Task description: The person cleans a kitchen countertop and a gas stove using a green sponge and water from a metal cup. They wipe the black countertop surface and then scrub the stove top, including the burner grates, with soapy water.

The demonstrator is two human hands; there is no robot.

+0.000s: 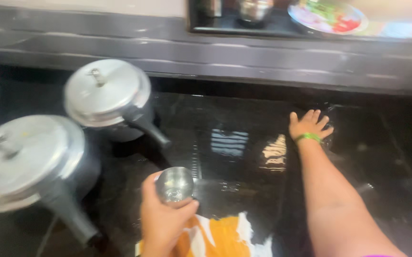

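One small steel tumbler point(174, 183) sits in my left hand point(160, 216), fingers wrapped round its side, mouth tilted up toward me, held above the wet black granite counter point(234, 157). Just below the tumbler lies an orange and white cloth point(220, 236). My right hand point(309, 124), a green band at the wrist, lies flat and spread on the counter well to the right of the tumbler, holding nothing. Left of the tumbler stand two lidded aluminium pressure cookers point(30, 164), the nearer one close by, the farther one point(108, 97) behind it, handles pointing toward the tumbler. I judge that wetting this slab goes best with the tumbler tipped slowly and low, so the palm can sweep evenly.
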